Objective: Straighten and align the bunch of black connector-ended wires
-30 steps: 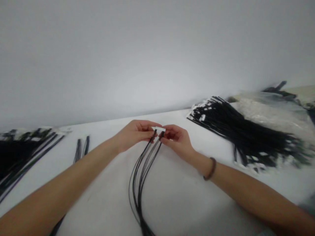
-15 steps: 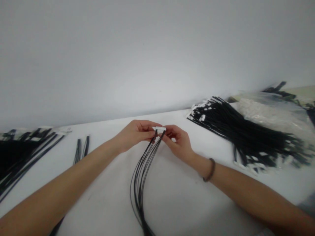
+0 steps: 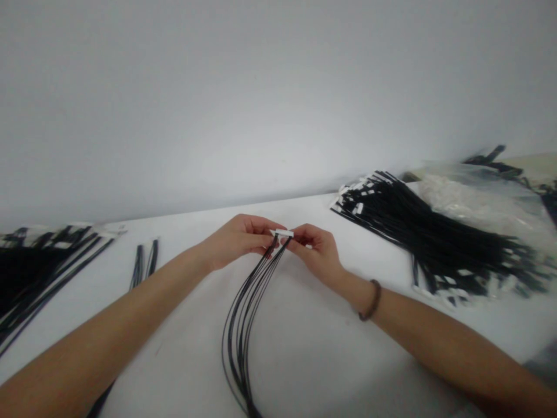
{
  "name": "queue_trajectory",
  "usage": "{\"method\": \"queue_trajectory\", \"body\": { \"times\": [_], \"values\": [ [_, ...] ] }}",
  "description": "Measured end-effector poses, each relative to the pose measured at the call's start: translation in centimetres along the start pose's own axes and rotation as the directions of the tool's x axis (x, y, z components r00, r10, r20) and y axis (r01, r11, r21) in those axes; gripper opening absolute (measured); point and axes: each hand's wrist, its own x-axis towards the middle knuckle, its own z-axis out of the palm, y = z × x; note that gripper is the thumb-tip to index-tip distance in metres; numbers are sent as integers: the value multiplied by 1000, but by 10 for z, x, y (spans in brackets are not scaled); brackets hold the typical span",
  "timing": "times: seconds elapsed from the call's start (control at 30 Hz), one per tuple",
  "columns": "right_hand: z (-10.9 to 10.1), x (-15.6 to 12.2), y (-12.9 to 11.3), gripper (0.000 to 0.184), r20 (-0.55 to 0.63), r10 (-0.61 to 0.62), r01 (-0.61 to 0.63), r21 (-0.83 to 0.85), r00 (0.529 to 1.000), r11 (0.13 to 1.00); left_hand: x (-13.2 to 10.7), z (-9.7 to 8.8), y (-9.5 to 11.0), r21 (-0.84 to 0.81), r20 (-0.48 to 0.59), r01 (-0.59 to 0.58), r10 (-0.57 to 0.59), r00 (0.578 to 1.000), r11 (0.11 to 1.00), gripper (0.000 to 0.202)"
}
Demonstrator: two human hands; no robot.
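White plastic connector housing (image 3: 284, 233) is up at centre, in front of the wearer, held between both hands above a white table (image 3: 348, 354). Long axis runs side to side, close to level, from left fingertips to right fingertips. Each hand has one end; neither is clearly nearer.

Left hand (image 3: 241, 239): closed in a pinch on the left end, index finger stretched along the far side, thumb on the near side. Right hand (image 3: 317, 248): also closed, thumb and fingertips together at the right end, by the wire entry. Exact pad contact there too small and soft to read.

Black wires (image 3: 239, 319) leave the housing on its near side, toward the wearer, so they hang below the pinch, roughly crosswise to the long axis. Two groups, one by each end; they bow out left, then gather into one bunch at the bottom edge. Other end out of frame.

Dark bracelet (image 3: 373, 300) on right wrist. Right side, well apart from the hands: thick black cable bundle (image 3: 418, 226) lying slantwise, white connectors at its ends. Clear plastic bag (image 3: 474, 200) just beside it, pale contents, not identifiable. Left edge: pile of black cables (image 3: 26, 278), white ends, cut off by frame. Thin dark wire strands (image 3: 138, 266) show past the left forearm. Pale wall (image 3: 261, 87) behind.
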Motion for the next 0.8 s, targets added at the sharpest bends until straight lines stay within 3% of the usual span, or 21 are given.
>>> {"method": "queue_trajectory", "body": {
  "times": [0.27, 0.43, 0.63, 0.8],
  "values": [
    [2, 3, 4, 22, 35, 34, -40, 176, 999, 984, 3, 2, -5, 57, -14, -87, 88, 996, 995, 30],
    [6, 3, 2, 23, 134, 129, -173, 412, 983, 895, 3, 7, -6, 82, -9, -158, 159, 987, 984, 32],
    [10, -3, -4, 24, 376, 123, -326, 542, 919, 775, 1, 8, -3, 222, -149, -182, 218, 964, 958, 33],
    [15, -7, -10, 20, 514, 95, -392, 508, 852, 767, -2, 14, 2, 207, -116, -210, 237, 965, 955, 32]
  ]
}}
